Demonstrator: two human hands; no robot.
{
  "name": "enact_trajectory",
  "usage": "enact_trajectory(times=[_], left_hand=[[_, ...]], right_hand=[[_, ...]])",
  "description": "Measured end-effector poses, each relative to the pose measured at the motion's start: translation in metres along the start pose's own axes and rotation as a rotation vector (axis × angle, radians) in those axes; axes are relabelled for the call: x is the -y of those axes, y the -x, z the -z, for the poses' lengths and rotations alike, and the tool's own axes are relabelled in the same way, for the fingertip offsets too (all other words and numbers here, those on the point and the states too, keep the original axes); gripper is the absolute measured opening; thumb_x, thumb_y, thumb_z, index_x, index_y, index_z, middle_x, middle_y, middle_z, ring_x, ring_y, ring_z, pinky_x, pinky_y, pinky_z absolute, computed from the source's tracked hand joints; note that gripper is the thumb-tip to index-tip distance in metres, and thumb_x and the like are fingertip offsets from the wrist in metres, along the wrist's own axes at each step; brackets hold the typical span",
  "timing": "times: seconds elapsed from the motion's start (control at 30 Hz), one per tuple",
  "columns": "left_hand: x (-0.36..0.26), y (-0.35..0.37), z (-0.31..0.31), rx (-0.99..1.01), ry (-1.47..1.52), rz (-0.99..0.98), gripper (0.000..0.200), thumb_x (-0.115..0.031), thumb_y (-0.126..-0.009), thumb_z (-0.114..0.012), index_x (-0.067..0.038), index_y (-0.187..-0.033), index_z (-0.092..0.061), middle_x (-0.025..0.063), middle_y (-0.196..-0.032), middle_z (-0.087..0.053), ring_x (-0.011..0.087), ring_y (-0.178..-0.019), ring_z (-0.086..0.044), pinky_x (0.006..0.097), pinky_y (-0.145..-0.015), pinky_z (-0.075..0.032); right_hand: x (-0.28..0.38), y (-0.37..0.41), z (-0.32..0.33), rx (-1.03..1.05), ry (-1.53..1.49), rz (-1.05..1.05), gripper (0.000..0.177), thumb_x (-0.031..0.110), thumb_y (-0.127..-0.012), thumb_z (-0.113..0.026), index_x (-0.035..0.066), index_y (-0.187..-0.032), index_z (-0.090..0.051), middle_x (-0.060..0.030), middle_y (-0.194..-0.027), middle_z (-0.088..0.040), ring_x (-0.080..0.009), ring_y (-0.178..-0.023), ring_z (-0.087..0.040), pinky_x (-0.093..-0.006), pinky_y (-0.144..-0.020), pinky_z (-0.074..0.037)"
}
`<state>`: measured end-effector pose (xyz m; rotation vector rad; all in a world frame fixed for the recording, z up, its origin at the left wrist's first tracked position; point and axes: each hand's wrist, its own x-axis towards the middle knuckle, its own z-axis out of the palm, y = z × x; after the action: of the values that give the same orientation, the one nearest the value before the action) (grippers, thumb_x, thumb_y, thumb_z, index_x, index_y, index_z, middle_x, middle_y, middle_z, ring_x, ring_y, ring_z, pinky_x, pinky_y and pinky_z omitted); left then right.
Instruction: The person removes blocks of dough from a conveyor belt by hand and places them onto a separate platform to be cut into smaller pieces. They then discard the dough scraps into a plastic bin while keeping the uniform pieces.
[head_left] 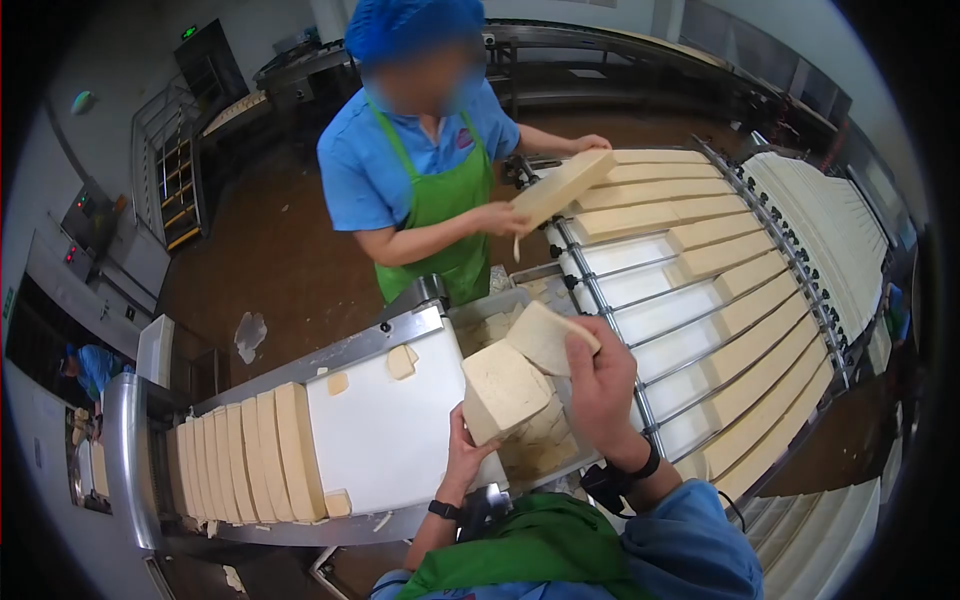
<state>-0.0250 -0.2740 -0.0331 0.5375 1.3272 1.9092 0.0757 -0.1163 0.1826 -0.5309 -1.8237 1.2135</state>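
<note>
A thick, pale cream slab (507, 388) is tilted end-up over the scrap bin, with my left hand (466, 458) wrapped round its lower side. My right hand (604, 388) pinches a thin cream slice (546, 340) between thumb and fingers, close against the slab's upper end. Below both hands is a grey bin (575, 462), holding many flat cream offcuts (535, 448). A white conveyor belt (385, 440) lies left of my left hand; loose offcuts (402, 362) rest on it.
Upright cream slabs (290, 450) stand in a row on the left belt. At right, long slabs (745, 408) lie between metal guide rods (675, 372) on another conveyor. Opposite me, a co-worker (415, 170) in a green apron holds a long slab (565, 190) with both hands.
</note>
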Motion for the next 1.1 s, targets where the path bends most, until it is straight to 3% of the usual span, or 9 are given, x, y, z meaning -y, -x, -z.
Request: enact_trajectory(times=[0.1,0.2,0.3,0.4,0.6,0.8,0.9,1.0,1.1], left_hand=[[0.004,0.001,0.017,0.049,-0.039,0.041,0.091,0.008,-0.065,-0.077,-0.008,-0.141,-0.029,0.0074,-0.135,-0.041,0.0223,-0.130,-0.043,0.0384,-0.110,-0.040],[-0.009,0.006,0.018,0.060,-0.045,0.033,0.091,0.009,-0.065,-0.076,-0.008,-0.140,-0.029,0.0077,-0.136,-0.041,0.0222,-0.130,-0.043,0.0383,-0.110,-0.040],[-0.013,0.004,0.020,0.080,-0.014,-0.002,0.091,0.010,-0.064,-0.076,-0.008,-0.140,-0.030,0.0080,-0.136,-0.041,0.0222,-0.130,-0.043,0.0380,-0.110,-0.040],[-0.019,0.007,0.014,0.113,0.046,0.042,0.091,0.011,-0.064,-0.075,-0.008,-0.141,-0.029,0.0083,-0.136,-0.042,0.0222,-0.130,-0.044,0.0373,-0.110,-0.040],[-0.010,0.010,0.017,0.169,0.050,0.039,0.091,0.012,-0.064,-0.075,-0.009,-0.141,-0.030,0.0074,-0.137,-0.042,0.0214,-0.132,-0.043,0.0368,-0.110,-0.040],[0.008,0.013,0.034,0.173,0.074,0.168,0.092,0.011,-0.063,-0.074,-0.009,-0.142,-0.031,0.0062,-0.137,-0.043,0.0211,-0.131,-0.043,0.0366,-0.112,-0.037],[0.008,0.014,0.036,0.163,0.055,0.147,0.092,0.012,-0.063,-0.074,-0.009,-0.142,-0.031,0.0060,-0.137,-0.043,0.0209,-0.130,-0.043,0.0361,-0.110,-0.038],[-0.007,0.011,0.027,0.145,0.026,0.076,0.091,0.011,-0.063,-0.074,-0.009,-0.141,-0.032,0.0064,-0.136,-0.044,0.0205,-0.130,-0.044,0.0353,-0.108,-0.040],[-0.012,0.007,0.021,0.111,0.002,0.064,0.090,0.010,-0.063,-0.076,-0.008,-0.140,-0.033,0.0067,-0.134,-0.045,0.0203,-0.128,-0.045,0.0346,-0.107,-0.041]], right_hand=[[0.006,-0.004,-0.015,-0.009,-0.651,-0.298,0.026,0.011,-0.098,-0.054,-0.002,-0.120,-0.055,-0.0128,-0.101,-0.067,-0.0135,-0.076,-0.063,-0.0264,-0.067,-0.050],[-0.017,-0.006,-0.006,0.099,0.001,-0.064,0.037,0.013,-0.097,-0.057,-0.002,-0.129,-0.049,-0.0187,-0.120,-0.061,-0.0237,-0.106,-0.064,-0.0322,-0.089,-0.050],[0.023,-0.002,0.000,0.129,0.444,0.302,0.043,0.014,-0.094,-0.060,0.001,-0.133,-0.049,-0.0203,-0.138,-0.050,-0.0335,-0.133,-0.046,-0.0393,-0.106,-0.041],[0.050,0.010,0.006,0.534,0.068,0.291,0.047,0.013,-0.090,-0.063,0.003,-0.135,-0.051,-0.0200,-0.151,-0.036,-0.0372,-0.140,-0.035,-0.0410,-0.111,-0.034],[0.039,0.004,0.004,0.579,0.280,0.435,0.036,0.014,-0.094,-0.060,0.001,-0.127,-0.058,-0.0195,-0.139,-0.052,-0.0343,-0.132,-0.048,-0.0402,-0.107,-0.041],[-0.001,0.005,-0.002,0.078,-0.555,-0.299,0.028,0.012,-0.097,-0.056,-0.003,-0.121,-0.060,-0.0190,-0.116,-0.066,-0.0363,-0.113,-0.061,-0.0377,-0.099,-0.046],[-0.018,0.001,0.006,0.020,0.373,0.111,0.034,0.011,-0.095,-0.058,-0.004,-0.125,-0.057,-0.0198,-0.117,-0.064,-0.0362,-0.113,-0.060,-0.0394,-0.098,-0.046],[0.008,0.009,0.009,0.017,0.471,0.152,0.039,0.012,-0.092,-0.061,-0.001,-0.129,-0.055,-0.0205,-0.124,-0.060,-0.0343,-0.120,-0.056,-0.0423,-0.101,-0.044],[0.055,0.021,0.019,0.322,0.472,0.196,0.047,0.018,-0.091,-0.062,-0.004,-0.131,-0.051,-0.0240,-0.131,-0.054,-0.0360,-0.127,-0.049,-0.0433,-0.107,-0.038]])
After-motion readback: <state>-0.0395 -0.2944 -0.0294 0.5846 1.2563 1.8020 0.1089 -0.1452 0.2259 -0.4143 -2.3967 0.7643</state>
